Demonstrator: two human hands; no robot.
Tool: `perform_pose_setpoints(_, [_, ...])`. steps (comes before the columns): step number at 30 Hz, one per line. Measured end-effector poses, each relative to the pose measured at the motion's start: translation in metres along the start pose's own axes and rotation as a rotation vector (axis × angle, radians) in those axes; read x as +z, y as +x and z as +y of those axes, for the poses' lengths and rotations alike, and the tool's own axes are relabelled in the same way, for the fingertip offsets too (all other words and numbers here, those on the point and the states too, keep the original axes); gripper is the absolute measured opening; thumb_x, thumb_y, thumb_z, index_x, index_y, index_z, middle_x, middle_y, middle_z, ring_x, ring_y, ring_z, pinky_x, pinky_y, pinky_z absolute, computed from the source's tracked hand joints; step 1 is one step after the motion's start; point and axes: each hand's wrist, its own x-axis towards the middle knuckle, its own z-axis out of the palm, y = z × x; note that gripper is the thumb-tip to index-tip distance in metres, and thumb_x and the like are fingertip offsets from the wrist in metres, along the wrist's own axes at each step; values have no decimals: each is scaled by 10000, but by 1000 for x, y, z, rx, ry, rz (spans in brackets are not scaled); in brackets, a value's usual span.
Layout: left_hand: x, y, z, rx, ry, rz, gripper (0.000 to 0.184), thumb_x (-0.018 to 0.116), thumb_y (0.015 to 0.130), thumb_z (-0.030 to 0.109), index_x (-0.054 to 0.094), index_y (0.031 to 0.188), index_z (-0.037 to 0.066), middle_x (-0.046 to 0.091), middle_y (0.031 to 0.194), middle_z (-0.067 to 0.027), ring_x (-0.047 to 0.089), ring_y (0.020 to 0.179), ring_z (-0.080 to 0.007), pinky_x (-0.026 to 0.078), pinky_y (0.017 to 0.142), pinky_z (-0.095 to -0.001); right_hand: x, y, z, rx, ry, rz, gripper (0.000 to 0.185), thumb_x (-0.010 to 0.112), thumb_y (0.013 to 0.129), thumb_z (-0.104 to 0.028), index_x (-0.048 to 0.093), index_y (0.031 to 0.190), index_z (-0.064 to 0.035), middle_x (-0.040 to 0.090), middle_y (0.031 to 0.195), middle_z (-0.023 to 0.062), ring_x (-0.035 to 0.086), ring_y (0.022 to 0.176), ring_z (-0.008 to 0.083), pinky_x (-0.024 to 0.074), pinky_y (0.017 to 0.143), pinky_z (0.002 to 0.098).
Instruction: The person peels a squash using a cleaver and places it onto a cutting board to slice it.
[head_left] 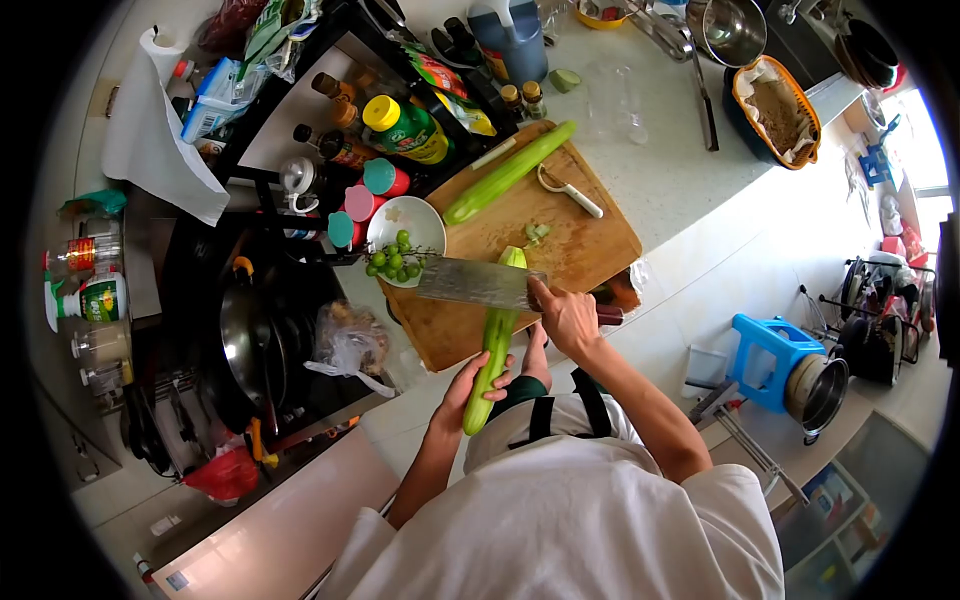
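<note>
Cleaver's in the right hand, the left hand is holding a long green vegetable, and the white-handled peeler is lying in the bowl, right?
Not quite: the head view shows the white-handled peeler lying on the cutting board, not in the bowl. The cleaver is in the right hand, and the left hand holds a long green vegetable.

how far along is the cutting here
Barely started, it seems. Done: perhaps trimming, judging by the small green scraps on the board. In hand: the left hand steadies a pale green gourd, with the right hand's cleaver across it. Left: slicing that, probably also the second gourd, lying whole.
</note>
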Motion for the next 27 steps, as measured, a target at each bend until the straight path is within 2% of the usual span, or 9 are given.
perform_pose_setpoints(3, [2,0,-1,2,-61,-68,379,477,998,272,389,1260,13,443,1038,-76,412,723,-110,378,488,-182,12,2,-1,7,-59,-24,415,554,802,-85,577,1212,-143,668,779,121,653,660,338,494,547,435])
perform_pose_setpoints(6, [10,-1,-2,8,-157,-90,496,482,993,248,310,1390,6,419,1041,-72,384,706,-105,361,463,-177,16,9,0,28,-59,-91,408,546,815,-96,570,1218,-145,664,778,122,654,662,339,495,548,441])
perform_pose_setpoints(12, [8,1,-4,8,-233,-143,510,477,997,238,284,1401,-7,408,1033,-82,380,694,-110,364,455,-184,30,24,16,47,-41,-78,403,527,818,-88,564,1214,-150,667,764,138,649,669,364,492,557,466])
perform_pose_setpoints(15, [8,0,-3,13,-232,-135,508,466,1002,237,276,1402,-12,408,1030,-83,380,694,-110,368,453,-190,25,32,22,99,-116,-183,402,530,808,-85,575,1202,-154,667,754,144,649,673,371,497,569,468])
perform_pose_setpoints(18, [6,0,-6,23,-333,-181,525,448,1014,243,245,1420,-21,402,1038,-96,381,687,-118,376,449,-198,21,30,24,100,-115,-133,407,538,795,-82,586,1193,-156,666,737,143,651,669,364,498,572,468])
perform_pose_setpoints(21, [5,2,-8,0,-478,-218,549,431,1024,248,206,1439,-31,392,1045,-111,382,677,-130,384,447,-206,17,17,15,-13,41,-30,280,489,860,-159,562,1129,-129,644,681,165,646,644,374,488,550,471])
perform_pose_setpoints(25, [5,2,-7,-6,-520,-247,572,424,1027,249,175,1451,-44,383,1045,-121,381,675,-139,388,447,-213,18,17,6,0,-13,-62,317,489,859,-161,552,1169,-130,644,694,154,644,641,354,484,540,462])
perform_pose_setpoints(27, [4,3,-7,-7,-546,-259,571,421,1028,241,172,1449,-53,380,1041,-120,380,676,-139,389,447,-218,23,21,9,16,-23,-92,411,541,804,-107,564,1211,-161,662,723,133,651,651,345,488,548,456])
